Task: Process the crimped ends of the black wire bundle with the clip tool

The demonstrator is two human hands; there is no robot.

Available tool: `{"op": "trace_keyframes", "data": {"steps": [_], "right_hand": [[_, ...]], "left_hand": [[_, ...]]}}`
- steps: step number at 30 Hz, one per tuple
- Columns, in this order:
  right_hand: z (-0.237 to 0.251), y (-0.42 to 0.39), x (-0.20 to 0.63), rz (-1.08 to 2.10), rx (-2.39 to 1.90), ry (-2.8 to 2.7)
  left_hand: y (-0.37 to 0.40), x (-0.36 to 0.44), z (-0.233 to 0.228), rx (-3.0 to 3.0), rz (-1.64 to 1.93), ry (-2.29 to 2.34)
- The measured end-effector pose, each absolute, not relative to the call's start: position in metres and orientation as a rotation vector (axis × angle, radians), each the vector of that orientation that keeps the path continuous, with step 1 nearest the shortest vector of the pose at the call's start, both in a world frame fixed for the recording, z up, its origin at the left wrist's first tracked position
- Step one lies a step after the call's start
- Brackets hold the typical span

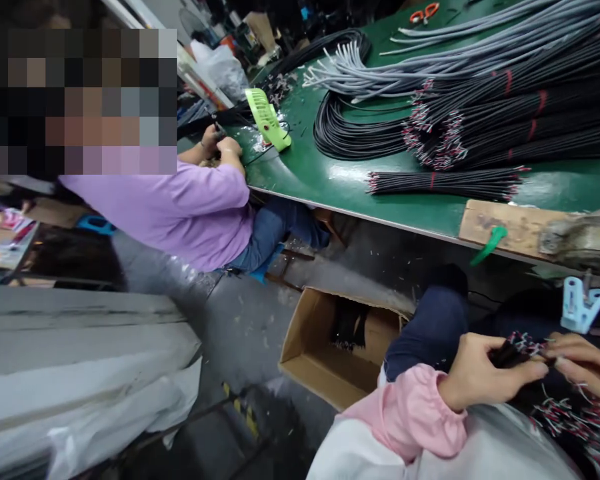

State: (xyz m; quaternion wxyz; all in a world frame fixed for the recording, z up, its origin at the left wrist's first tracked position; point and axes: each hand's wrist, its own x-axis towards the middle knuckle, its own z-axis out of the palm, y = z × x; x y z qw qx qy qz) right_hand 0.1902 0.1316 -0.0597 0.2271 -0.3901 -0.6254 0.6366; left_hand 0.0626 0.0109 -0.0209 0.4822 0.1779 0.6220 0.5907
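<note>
Many black cable bundles [485,120] lie on the green table [330,180], where a co-worker in purple [180,213] sits. Below it stands a cardboard box [325,347]. Low at right, the left hand [480,377] grips a black wire bundle [515,350]; the right hand [587,367] pinches its stripped ends.

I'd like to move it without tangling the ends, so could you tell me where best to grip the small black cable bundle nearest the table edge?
Grip the small bundle around its middle, by the red tie, coming from above on the table-edge side. It lies flat and straight on the green table, apart from the bigger piles, and the stripped wires fan out at both ends, so those are poor places to hold.
</note>
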Motion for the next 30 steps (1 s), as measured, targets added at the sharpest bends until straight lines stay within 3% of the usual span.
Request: {"op": "trace_keyframes", "data": {"steps": [3, 6, 16, 18, 25, 30], "right_hand": [[-0.062, 0.129, 0.187, 1.86, -1.246, -1.689], [-0.051, 0.116, 0.175, 1.765, -1.363, -1.65], [-0.032, 0.086, 0.152, 1.25, -0.902, -1.783], [-0.03, 0.089, 0.151, 1.337, -0.838, -1.791], [-0.031, 0.094, 0.142, 2.175, -0.604, -1.357], [-0.013, 0.119, 0.128, 1.944, -0.791, -1.471]], "left_hand": [[0.009, 0.06, -0.021, 0.498, 1.397, 1.622], [0.012, 0.058, -0.024, 0.515, 1.371, 1.701], [0.001, 0.05, -0.033, 0.224, 1.593, 1.606], [0.001, 0.043, -0.035, 0.232, 1.558, 1.602], [0.012, 0.019, -0.002, 0.713, 1.384, 1.52], [0.012, 0.006, 0.022, 0.943, 1.319, 1.644]]}}
